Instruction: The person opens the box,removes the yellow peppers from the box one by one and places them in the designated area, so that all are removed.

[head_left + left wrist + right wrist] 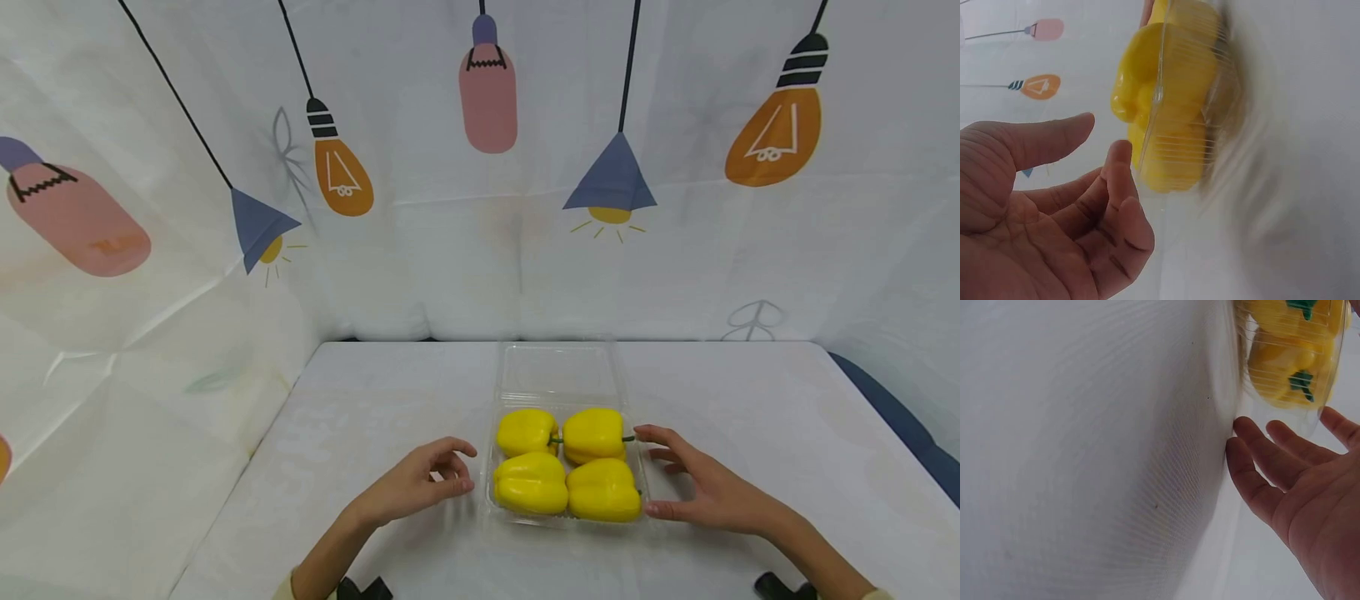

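Note:
Several yellow bell peppers (530,483) with green stems lie in two rows in a clear plastic clamshell box (558,371), whose lid is folded back towards the wall. Off the box's left side is my left hand (420,483), its fingers loosely bent with nothing between them. In the left wrist view, a gap shows between that hand (1054,219) and the ribbed box wall. My right hand (705,483) is at the box's right side, fingers spread and holding nothing. The right wrist view has its fingertips close to the box; whether they touch it I cannot tell.
The box stands on a white-covered table (375,392). Behind it hangs a white curtain (420,267) printed with lamps and bulbs, which also runs along the left side. Something dark blue (892,408) shows beyond the table's right edge.

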`<state>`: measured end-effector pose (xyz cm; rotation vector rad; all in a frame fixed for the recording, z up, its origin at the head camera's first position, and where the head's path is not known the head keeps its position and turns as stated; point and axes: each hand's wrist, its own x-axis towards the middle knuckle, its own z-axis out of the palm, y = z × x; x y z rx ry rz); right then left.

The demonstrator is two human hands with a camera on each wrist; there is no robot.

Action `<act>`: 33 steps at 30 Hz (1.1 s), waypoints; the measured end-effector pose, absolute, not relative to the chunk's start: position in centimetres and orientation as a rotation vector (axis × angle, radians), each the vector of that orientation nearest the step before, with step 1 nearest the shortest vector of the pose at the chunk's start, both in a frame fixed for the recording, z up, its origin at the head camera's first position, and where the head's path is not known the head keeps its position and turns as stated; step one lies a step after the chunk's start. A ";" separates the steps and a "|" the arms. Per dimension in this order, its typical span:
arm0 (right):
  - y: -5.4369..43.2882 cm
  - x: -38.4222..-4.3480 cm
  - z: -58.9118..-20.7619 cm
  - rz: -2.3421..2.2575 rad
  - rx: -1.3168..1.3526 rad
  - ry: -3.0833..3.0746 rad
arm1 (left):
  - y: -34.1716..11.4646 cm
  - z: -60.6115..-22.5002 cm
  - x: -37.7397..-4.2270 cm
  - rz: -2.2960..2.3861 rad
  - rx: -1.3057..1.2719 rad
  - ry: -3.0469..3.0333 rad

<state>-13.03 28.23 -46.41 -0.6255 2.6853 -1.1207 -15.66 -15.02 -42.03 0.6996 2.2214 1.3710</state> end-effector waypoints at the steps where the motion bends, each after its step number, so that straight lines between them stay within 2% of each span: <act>1: 28.2 -13.0 -46.4 -1.121 -0.631 2.683 | -14.9 -41.9 -15.6 1.364 0.706 2.245; 33: 28.3 -13.1 -46.5 -1.125 -0.619 2.674 | -11.9 -41.3 -16.1 1.269 0.995 2.428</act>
